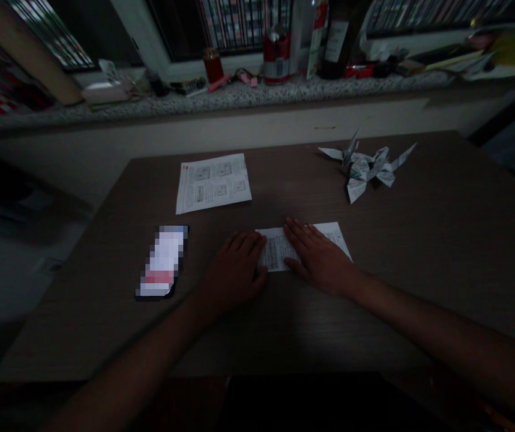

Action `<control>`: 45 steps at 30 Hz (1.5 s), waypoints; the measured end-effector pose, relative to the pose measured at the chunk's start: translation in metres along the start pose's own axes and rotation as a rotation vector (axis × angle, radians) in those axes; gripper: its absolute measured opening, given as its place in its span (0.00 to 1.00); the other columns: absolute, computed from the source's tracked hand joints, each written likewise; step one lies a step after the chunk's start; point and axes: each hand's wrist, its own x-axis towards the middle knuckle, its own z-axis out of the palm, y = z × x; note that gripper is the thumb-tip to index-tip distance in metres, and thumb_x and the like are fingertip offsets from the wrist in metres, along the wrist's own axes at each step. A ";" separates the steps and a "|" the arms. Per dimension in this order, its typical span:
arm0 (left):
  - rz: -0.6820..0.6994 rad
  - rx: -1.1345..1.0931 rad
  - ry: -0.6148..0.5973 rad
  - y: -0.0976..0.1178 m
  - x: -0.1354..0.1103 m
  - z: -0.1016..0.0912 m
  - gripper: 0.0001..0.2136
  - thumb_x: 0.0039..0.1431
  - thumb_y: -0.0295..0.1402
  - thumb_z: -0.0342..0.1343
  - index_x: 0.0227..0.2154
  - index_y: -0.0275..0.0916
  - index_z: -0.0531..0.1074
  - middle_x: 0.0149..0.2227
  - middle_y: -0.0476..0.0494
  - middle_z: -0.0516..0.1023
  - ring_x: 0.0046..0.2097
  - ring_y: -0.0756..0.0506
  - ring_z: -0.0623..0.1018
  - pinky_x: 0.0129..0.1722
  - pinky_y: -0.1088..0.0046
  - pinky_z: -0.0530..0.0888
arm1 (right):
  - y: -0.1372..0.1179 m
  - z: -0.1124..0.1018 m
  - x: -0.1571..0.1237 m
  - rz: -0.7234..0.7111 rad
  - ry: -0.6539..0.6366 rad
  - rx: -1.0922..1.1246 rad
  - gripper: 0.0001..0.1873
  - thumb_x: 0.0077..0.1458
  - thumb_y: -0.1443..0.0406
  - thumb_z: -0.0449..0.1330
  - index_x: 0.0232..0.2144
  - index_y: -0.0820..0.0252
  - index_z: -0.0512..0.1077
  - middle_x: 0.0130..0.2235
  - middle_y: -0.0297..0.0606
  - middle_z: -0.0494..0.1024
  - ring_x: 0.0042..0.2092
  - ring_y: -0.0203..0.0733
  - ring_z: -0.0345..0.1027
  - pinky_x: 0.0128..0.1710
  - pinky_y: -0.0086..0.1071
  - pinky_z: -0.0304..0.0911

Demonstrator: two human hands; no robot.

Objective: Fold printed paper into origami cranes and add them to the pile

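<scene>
A folded strip of printed paper (pixel 275 251) lies flat on the brown table (pixel 257 336) in front of me. My right hand (pixel 314 255) rests on it, palm down, with the fingers stretched out across its middle. At the strip's left end lies my left hand (pixel 238 267), also palm down, its fingers extended and the tips at the paper's edge. Part of the paper is hidden under both hands. Neither hand grips anything.
A printed sheet (pixel 215 183) lies at the back left, with a phone (pixel 162 262) nearer me, its screen lit and blurred. Folded paper cranes (pixel 368 168) stand at the back right. Behind the table, a stone windowsill (pixel 239 96) holds a red can (pixel 277 55), bottles and clutter.
</scene>
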 end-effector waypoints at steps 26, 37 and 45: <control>0.085 -0.052 -0.032 0.014 0.020 0.032 0.28 0.76 0.37 0.41 0.73 0.31 0.48 0.75 0.31 0.48 0.76 0.40 0.47 0.74 0.57 0.52 | 0.007 -0.002 -0.007 0.030 0.017 0.004 0.37 0.73 0.53 0.46 0.74 0.69 0.46 0.75 0.55 0.49 0.75 0.52 0.39 0.73 0.52 0.45; 0.086 -0.043 -0.027 0.014 0.019 0.031 0.27 0.76 0.38 0.41 0.72 0.32 0.49 0.75 0.32 0.49 0.76 0.40 0.48 0.73 0.55 0.54 | 0.037 -0.010 -0.035 0.064 0.052 -0.068 0.40 0.74 0.51 0.44 0.76 0.63 0.35 0.75 0.55 0.48 0.75 0.52 0.39 0.72 0.54 0.46; 0.084 -0.038 -0.030 0.012 0.019 0.034 0.29 0.76 0.41 0.41 0.73 0.32 0.48 0.76 0.32 0.47 0.76 0.40 0.47 0.74 0.55 0.53 | 0.061 -0.015 -0.058 0.105 0.044 -0.083 0.42 0.73 0.50 0.46 0.76 0.56 0.29 0.76 0.49 0.45 0.75 0.52 0.40 0.72 0.54 0.47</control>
